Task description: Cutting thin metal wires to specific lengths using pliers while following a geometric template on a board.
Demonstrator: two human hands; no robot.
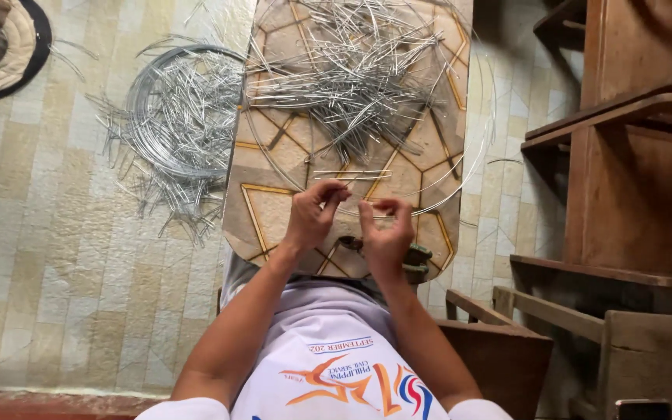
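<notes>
Two hands pinch one thin silver wire, frame centre: left hand and right hand each grasp it. Wire lies left-right between them, above the patterned table.

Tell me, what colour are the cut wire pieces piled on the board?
Silvery grey wire pieces, clearest in the head view.

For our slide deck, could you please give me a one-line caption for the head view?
Left hand and right hand pinch a thin wire over a patterned board heaped with cut wire pieces.
</notes>
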